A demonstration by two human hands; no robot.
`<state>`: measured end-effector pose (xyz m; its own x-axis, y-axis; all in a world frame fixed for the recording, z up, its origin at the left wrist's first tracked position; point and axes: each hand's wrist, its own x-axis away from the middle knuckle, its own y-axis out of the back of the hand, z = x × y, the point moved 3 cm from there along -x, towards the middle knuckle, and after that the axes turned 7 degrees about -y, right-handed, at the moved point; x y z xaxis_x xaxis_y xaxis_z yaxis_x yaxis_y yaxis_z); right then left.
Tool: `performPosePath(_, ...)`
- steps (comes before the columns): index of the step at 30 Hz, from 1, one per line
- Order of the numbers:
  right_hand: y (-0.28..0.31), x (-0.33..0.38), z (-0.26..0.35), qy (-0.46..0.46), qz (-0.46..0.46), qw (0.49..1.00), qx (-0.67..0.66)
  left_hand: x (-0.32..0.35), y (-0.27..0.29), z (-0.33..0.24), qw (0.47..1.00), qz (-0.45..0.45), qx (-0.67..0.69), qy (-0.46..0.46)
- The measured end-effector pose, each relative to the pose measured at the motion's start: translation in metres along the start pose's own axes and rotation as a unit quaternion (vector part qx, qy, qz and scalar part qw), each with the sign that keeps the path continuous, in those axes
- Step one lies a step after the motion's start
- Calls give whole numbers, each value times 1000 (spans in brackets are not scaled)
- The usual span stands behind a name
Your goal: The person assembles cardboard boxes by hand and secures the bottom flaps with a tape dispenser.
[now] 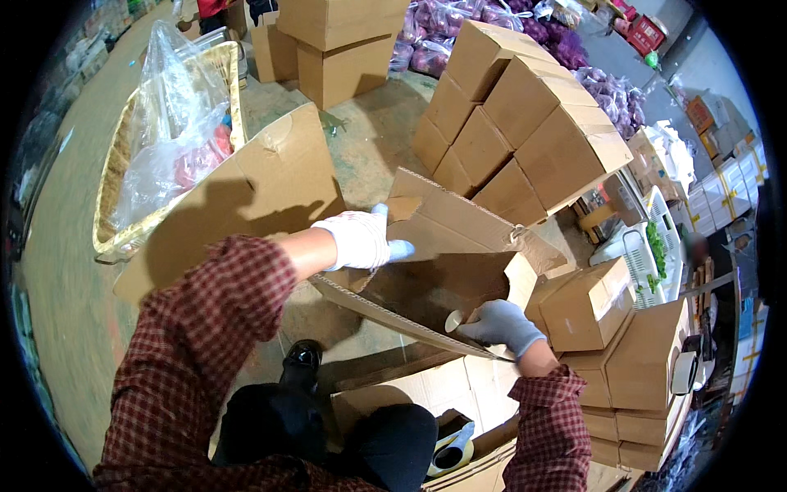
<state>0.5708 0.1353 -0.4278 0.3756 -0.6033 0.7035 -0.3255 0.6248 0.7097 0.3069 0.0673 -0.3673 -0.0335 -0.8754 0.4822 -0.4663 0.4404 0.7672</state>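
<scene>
An open brown cardboard box (479,215) stands tilted in front of me, its flaps spread and its inside in shadow. My left hand (357,239), in a white glove with bluish fingertips, is at the box's left end. Its thumb and forefinger are stretched apart. My right hand (504,324), in a grey glove, reaches in over the box's near right corner. Its fingers are closed at a small pale round thing (453,321) whose kind I cannot make out.
A large cardboard sheet (270,184) stands left of the box. Beyond it is a wicker basket (106,193) holding clear plastic. Stacked cartons (537,168) rise ahead, with more cartons (648,353) to my right. A tape roll (449,456) lies by my knees.
</scene>
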Motion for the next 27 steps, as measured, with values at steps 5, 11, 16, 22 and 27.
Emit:
performPosePath(5, -9, -15, -32, 149, 10, 936, -320, 47, -14, -17, 976, 122, -147, -104)
performPosePath(11, -16, -6, -29, 56, -12, 764, -642, 22, -11, -20, 966, 148, -162, -136)
performPosePath(16, -24, 3, -42, 105, -133, 572, -803, 6, -6, -24, 962, 80, -186, -182)
performPosePath(22, -34, 65, -52, 151, -117, 521, -832, -12, -6, -16, 962, 185, -73, -184)
performPosePath(27, -72, 73, -48, 200, -116, 625, -745, -42, -29, 19, 888, 326, 202, -253)
